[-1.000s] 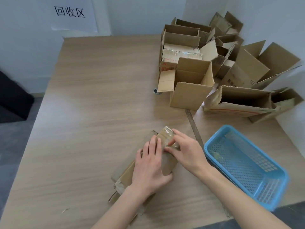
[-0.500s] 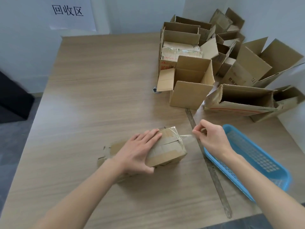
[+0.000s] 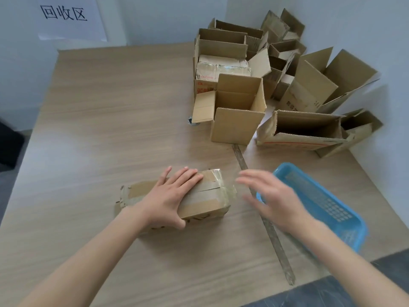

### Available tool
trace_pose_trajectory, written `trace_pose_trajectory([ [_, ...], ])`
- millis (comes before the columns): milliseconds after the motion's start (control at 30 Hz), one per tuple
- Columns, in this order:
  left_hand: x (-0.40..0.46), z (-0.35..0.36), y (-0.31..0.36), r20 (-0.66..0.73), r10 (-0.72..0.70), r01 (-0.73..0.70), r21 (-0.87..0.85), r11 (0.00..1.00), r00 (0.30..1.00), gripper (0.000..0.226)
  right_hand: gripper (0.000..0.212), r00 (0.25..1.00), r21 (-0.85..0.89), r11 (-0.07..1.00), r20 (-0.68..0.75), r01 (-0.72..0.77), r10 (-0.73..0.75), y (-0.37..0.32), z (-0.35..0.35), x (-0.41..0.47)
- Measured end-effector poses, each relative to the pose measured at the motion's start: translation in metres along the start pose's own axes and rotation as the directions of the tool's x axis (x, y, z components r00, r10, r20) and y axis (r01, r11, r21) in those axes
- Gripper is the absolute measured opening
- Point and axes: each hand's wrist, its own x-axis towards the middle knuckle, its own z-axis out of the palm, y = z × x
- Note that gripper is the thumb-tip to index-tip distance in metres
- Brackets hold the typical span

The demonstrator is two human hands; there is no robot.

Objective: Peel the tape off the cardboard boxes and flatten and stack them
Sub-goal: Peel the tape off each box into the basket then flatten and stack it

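Head view is showing both forearms reaching in from the bottom edge over the wooden counter [image 3: 93, 134]. Nearest, the left hand [image 3: 170, 196] is lying flat on top of the taped box [image 3: 199, 199], fingers straight and spread, thumb pressing its near side, pinning it down without curling round it. The right hand [image 3: 272, 196] is hovering just beside the box's right end, fingers apart and relaxed, blurred, holding nothing that can be made out. Under it a long metal ruler [image 3: 265, 218] is lying on the counter, and the blue basket [image 3: 345, 231] is sitting at the right edge.

The box is resting on its side near the middle of the counter's near half, still closed, with tape [image 3: 228, 191] glinting over its right end and a loose strip curling at its left end. It is looking light and fairly stiff, though dented at the corners, so it will probably slide unless pinned. The glossy tape is likely slippery; a lifted corner at the right end seems the best place to pinch, pulling low along the seam while the flat palm is bracing the top.

Farther back, a cluster of opened boxes [image 3: 239, 111] is standing against the wall, and a paper sign [image 3: 64, 16] is hanging above.
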Motion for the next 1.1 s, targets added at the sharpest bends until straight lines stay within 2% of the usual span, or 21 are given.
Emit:
trace_pose_trajectory([
  [67, 0.004, 0.003, 0.012, -0.048, -0.043, 0.043, 0.007, 0.999, 0.998, 0.125, 0.048, 0.946, -0.076, 0.955, 0.181, 0.286, -0.269, -0.019, 0.025, 0.001],
  [133, 0.007, 0.007, 0.023, -0.132, -0.088, 0.093, 0.028, 0.995, 0.987, 0.119, 0.050, 0.899, -0.105, 0.916, 0.263, 0.388, -0.350, -0.025, 0.036, 0.007],
  [300, 0.007, 0.017, 0.023, -0.248, -0.067, 0.074, 0.020, 0.997, 0.966, 0.111, 0.025, 0.905, -0.138, 0.918, 0.277, 0.371, -0.324, -0.011, 0.025, 0.020],
  [400, 0.006, 0.017, 0.021, -0.260, -0.068, 0.074, 0.013, 0.997, 0.963, 0.110, 0.014, 0.857, -0.184, 0.883, 0.388, 0.432, -0.339, -0.013, 0.024, 0.034],
  [500, 0.006, 0.017, 0.021, -0.257, -0.072, 0.077, 0.009, 0.997, 0.964, 0.110, 0.012, 0.827, -0.208, 0.873, 0.473, 0.442, -0.306, -0.015, 0.024, 0.040],
  [800, 0.007, 0.014, 0.018, -0.269, -0.069, 0.075, 0.012, 0.997, 0.961, 0.110, 0.014, 0.801, -0.166, 0.883, 0.518, 0.438, -0.300, -0.017, 0.023, 0.050],
  [967, 0.005, 0.011, 0.019, -0.245, -0.046, 0.054, 0.026, 0.998, 0.968, 0.110, 0.011, 0.774, -0.201, 0.810, 0.486, 0.550, -0.405, -0.015, 0.017, 0.043],
  [1100, 0.005, 0.011, 0.018, -0.249, -0.039, 0.044, 0.014, 0.999, 0.968, 0.110, 0.018, 0.749, -0.255, 0.728, 0.429, 0.637, -0.505, -0.011, 0.013, 0.039],
])
